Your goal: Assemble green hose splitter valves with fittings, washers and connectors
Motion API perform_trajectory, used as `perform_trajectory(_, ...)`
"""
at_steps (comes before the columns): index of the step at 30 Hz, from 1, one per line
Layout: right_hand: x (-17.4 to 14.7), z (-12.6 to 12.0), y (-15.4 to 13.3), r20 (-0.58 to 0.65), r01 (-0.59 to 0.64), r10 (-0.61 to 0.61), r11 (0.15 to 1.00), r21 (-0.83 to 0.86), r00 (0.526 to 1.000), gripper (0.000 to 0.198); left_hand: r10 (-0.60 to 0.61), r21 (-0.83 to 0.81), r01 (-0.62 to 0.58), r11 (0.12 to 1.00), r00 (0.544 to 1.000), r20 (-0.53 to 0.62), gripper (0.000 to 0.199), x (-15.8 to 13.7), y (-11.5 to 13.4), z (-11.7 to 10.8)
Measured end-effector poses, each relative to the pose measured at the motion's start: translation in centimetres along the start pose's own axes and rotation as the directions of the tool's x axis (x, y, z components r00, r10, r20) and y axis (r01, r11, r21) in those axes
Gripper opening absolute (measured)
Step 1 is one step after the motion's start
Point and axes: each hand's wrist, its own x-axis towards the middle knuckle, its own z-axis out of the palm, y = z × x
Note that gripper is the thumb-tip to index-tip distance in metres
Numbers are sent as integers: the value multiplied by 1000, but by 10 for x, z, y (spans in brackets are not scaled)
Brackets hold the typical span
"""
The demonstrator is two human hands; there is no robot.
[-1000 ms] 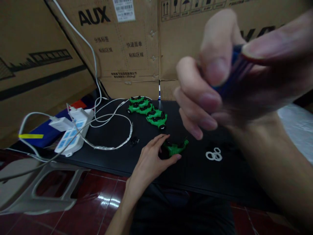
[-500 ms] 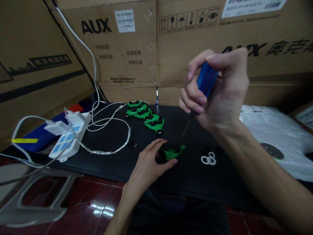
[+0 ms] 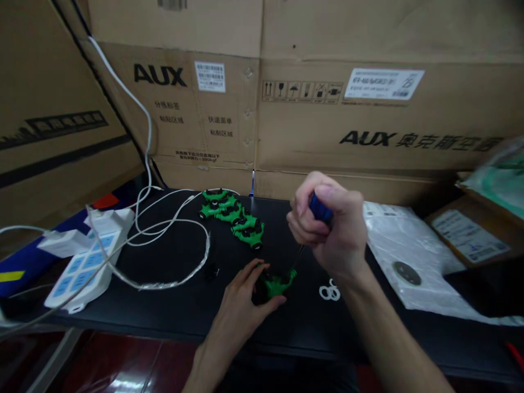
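left hand [image 3: 241, 295]: bare | right hand [image 3: 333, 226]: bare | left forearm [image 3: 210, 355]: bare, slim | right forearm [image 3: 388, 330]: bare, slim | near, between them: dark clothing [image 3: 292, 375], cut unclear

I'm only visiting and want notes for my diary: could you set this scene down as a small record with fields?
Left fingers: around a green piece
Right fingers: wrapped around a blue-handled tool, its thin shaft slanting down toward the green piece
Tip contact: cannot tell
Other green pieces: clustered farther back
White rings: overlapping, right of the held green piece
Power strip: white, at far left, with plugs and cables
Backdrop: cardboard boxes printed AUX
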Motion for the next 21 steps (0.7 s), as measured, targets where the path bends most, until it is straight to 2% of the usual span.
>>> perform_trajectory(2, -6, 5, 5, -112, 59, -70, 994, -96, 991, 29, 7, -6, -7, 1000, 1000, -21, 58, 1, -2, 2)
perform_trajectory(3, -8, 8, 8, -176, 77, -114, 975, -206, 978, 30, 19, -4, -20, 1000, 999, -41, 57, 1, -4, 3)
perform_trajectory(6, -10, 18, 16, -290, 94, -209, 927, -363, 934, 31, 53, -5, -54, 999, 996, -68, 56, 4, -8, 5)
perform_trajectory(9, -12, 24, 17, -332, 82, -231, 910, -406, 915, 28, 77, 14, -76, 997, 995, -66, 57, 5, -9, 6)
perform_trajectory(11, -14, 20, 12, -302, 26, -193, 877, -480, 934, 21, 88, 23, -87, 996, 994, -70, 57, 5, -9, 6)
perform_trajectory(12, -16, 16, 8, -268, -8, -166, 836, -549, 949, 19, 91, 24, -90, 996, 993, -69, 57, 5, -9, 6)
perform_trajectory(14, -21, 4, -4, -179, -50, -116, 693, -719, 977, 20, 93, 23, -91, 996, 994, -66, 55, 4, -9, 5)
perform_trajectory(17, -33, -16, -29, -72, -2, -132, 467, -884, 989, 23, 73, 17, -72, 997, 996, -58, 54, 3, -8, 4)
perform_trajectory(18, -39, -22, -39, -61, 9, -155, 415, -910, 986, 22, 64, 14, -63, 998, 996, -57, 54, 2, -8, 4)
perform_trajectory(21, -64, -43, -70, -82, 20, -273, 351, -936, 958, 15, 47, 6, -47, 999, 998, -43, 57, 2, -7, 3)
